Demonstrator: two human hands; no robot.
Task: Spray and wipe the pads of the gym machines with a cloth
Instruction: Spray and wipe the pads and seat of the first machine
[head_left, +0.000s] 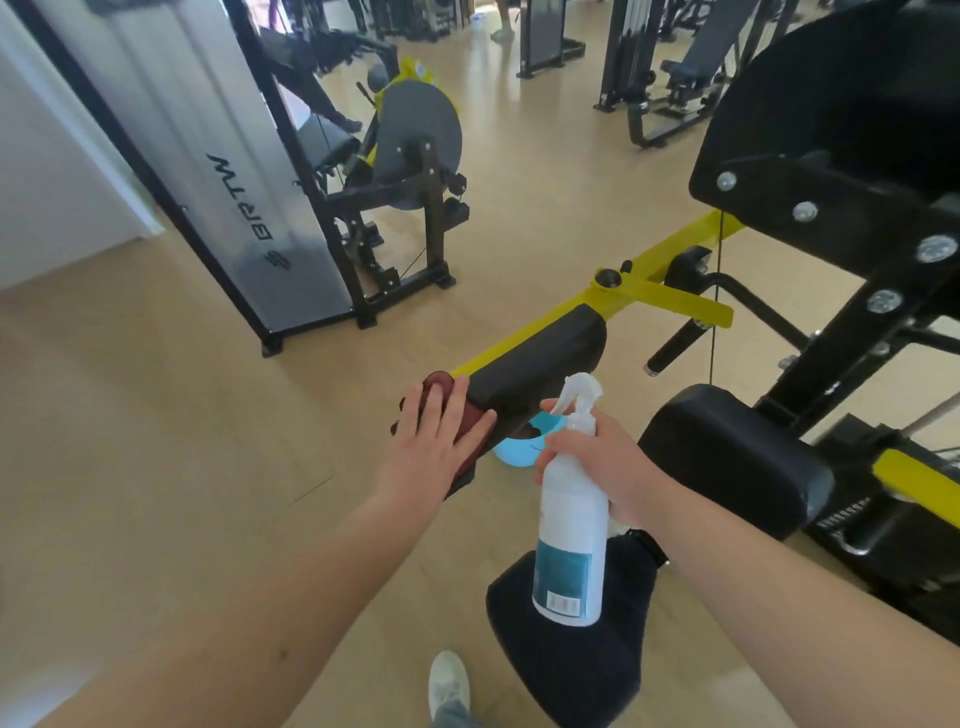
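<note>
Spanning the room, a pale wood floor (156, 415) carries black-framed machines (405, 208). Open floor lies left of the yellow arm (670, 254); a seat pad (727, 457) sits close on the right. Left hand (439, 447), fingers straight and slightly apart, presses a dark red cloth (470, 418) on the near end of the black pad (540, 358). Right hand (597, 457) wraps its fingers round the neck of a white spray bottle (571, 519); trigger contact is unclear.

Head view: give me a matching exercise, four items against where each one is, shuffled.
1 maroon cloth
2 spray bottle
3 light blue object
4 white shoe

A gripped by right hand
B on the floor, bottom edge
C pressed on black pad under left hand
D beneath the pad, partly hidden

Pairs: 1-C, 2-A, 3-D, 4-B
</note>
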